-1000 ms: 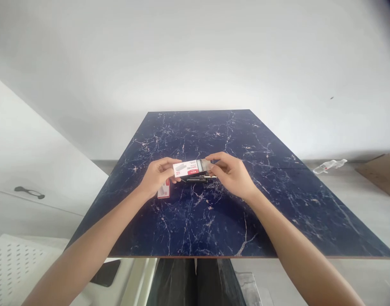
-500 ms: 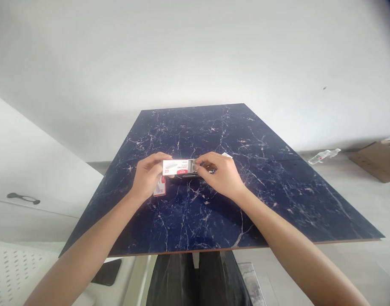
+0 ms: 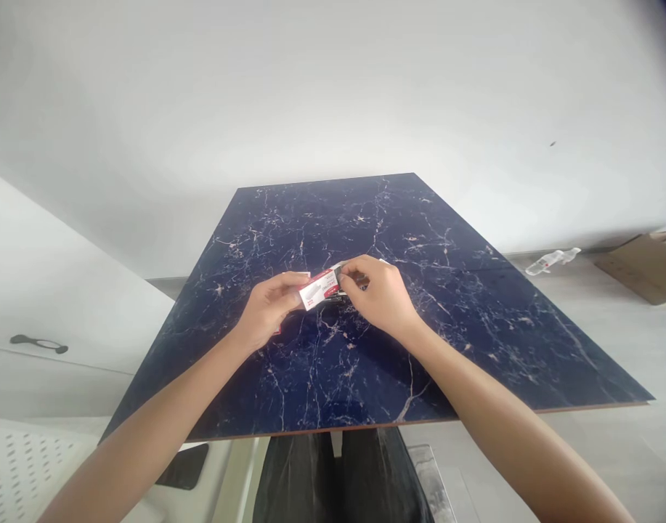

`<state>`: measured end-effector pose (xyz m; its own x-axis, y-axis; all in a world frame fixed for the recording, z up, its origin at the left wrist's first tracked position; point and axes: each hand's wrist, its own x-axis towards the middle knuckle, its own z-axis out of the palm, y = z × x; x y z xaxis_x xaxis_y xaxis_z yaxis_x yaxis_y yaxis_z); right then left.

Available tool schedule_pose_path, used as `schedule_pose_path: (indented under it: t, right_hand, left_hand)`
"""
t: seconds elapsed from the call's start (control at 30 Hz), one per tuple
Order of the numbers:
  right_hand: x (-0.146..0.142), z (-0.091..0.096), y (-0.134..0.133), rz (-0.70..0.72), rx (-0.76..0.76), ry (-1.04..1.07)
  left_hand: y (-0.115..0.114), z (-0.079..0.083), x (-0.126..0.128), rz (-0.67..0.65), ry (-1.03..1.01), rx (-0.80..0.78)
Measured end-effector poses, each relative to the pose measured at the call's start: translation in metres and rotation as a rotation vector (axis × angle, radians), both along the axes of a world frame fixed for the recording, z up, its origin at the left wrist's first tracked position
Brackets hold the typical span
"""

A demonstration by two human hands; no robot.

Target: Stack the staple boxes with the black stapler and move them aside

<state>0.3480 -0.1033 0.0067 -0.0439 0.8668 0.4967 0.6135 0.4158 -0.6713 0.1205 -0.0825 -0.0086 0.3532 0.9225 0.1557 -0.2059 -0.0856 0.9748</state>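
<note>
My left hand (image 3: 272, 305) is closed on the lower left end of a small red-and-white box (image 3: 318, 289), which carries a picture of a greyish bar. The box is tilted, its right end higher. At that end my right hand (image 3: 376, 287) pinches with thumb and forefinger, where a dark grey part shows; whether it belongs to the box or its contents I cannot tell. Beneath the box and right fingers, a dark metallic object (image 3: 337, 298) is mostly covered. Behind my left hand, only a red-and-white edge of another small package peeks out.
Both hands work over a dark blue marbled table (image 3: 333, 378). A clear plastic bottle (image 3: 552, 261) and a cardboard box (image 3: 643, 267) lie on the floor to the right. Below left, a black phone-like slab (image 3: 184, 466) rests on a white surface. A cabinet handle (image 3: 38, 343) is at left.
The small box has swung from level to tilted, its left end coming down and rightward with my left hand. My right hand stays at its other end. The package on the table is now mostly hidden.
</note>
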Motion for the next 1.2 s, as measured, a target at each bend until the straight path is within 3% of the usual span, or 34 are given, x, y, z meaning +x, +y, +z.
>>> schedule_pose_path:
  t: [0.2, 0.33, 0.47, 0.6, 0.7, 0.8, 0.93, 1.2]
  right_hand:
    - [-0.003, 0.0, -0.005, -0.056, 0.112, -0.053]
    - [-0.002, 0.003, -0.007, -0.056, 0.05, 0.19]
    - [0.006, 0.007, 0.0, 0.0, -0.103, 0.628]
    - [0.016, 0.01, 0.009, 0.107, -0.362, 1.012]
    - [0.017, 0.013, 0.01, 0.222, -0.567, 1.158]
    - [0.013, 0.013, 0.007, 0.291, -0.638, 1.084]
    - [0.008, 0.01, 0.004, 0.377, -0.625, 0.848]
    - [0.008, 0.003, 0.006, 0.295, -0.671, 0.688]
  left_hand:
    - [-0.004, -0.003, 0.01, 0.123, 0.004, -0.082]
    - [-0.002, -0.001, 0.008, 0.129, -0.056, -0.132]
    - [0.002, 0.0, 0.003, 0.117, -0.157, -0.226]
    - [0.007, 0.0, 0.0, 0.087, -0.235, -0.286]
    - [0.009, -0.001, -0.001, 0.078, -0.242, -0.295]
    - [0.008, -0.003, 0.0, 0.062, -0.208, -0.28]
    - [0.005, -0.002, 0.001, 0.015, -0.168, -0.246]
    - [0.001, 0.0, 0.001, -0.079, -0.104, -0.186]
